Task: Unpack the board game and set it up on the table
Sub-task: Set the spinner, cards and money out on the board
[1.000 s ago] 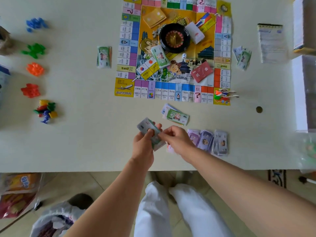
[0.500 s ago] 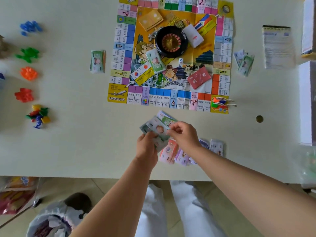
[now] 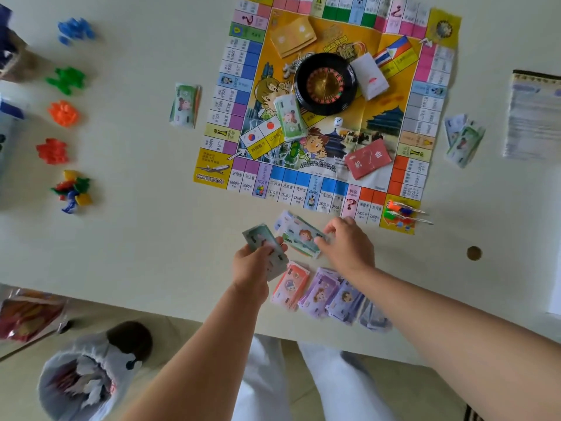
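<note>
Left hand (image 3: 253, 265): curled round a fanned stack of grey-green paper banknotes (image 3: 261, 241), which is gripped at its near end.
Green pile: a flat pile of green paper banknotes (image 3: 299, 235) is laid just right of that grip, its long axis slanted far-left to near-right.
Right hand (image 3: 349, 244): the pile's right end is pinched by thumb and fingertips.
Deciding relation: the held stack lies left of the right hand, across the pile, so a short leftward reach is judged likely for the next note.

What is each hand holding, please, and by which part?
Left hand grips a banknote stack by its near end; right hand pinches the right end of a green banknote.
</note>
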`<state>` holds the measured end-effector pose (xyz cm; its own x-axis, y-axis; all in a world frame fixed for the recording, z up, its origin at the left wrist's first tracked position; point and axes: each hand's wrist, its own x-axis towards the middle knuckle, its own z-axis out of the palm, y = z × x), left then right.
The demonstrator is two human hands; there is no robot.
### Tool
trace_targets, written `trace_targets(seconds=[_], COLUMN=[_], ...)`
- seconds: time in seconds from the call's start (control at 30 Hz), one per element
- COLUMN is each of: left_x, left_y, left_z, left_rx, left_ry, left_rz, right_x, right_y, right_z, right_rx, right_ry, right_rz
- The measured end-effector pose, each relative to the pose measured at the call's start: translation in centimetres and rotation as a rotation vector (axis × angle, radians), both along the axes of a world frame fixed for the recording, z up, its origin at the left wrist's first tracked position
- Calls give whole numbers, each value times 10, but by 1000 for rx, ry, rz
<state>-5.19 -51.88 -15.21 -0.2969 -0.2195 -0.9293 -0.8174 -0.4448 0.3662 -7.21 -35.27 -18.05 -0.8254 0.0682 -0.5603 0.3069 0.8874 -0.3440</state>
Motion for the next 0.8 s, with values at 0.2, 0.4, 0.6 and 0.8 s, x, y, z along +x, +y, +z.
trace_targets(seconds=[0.2,0.4,0.6,0.8], left_x=[-18,-41,-84,-139], left_y=[1,-31,-82,-166], left_z=[2,3,5,5], left_rx=[-36,-68,-43,-38], left_ry=[15,26,59,106], left_rz=[-33,-60,-119,-175], right_x=[-21,-47,-82,-138], right_y=[-21,-59,-111,-195], right_z=[9,25,26,15], right_rx=[-594,-714,-591,-611], right_ry=[-382,-381,-311,-194], right_rz=[-174,-246,-290,-423])
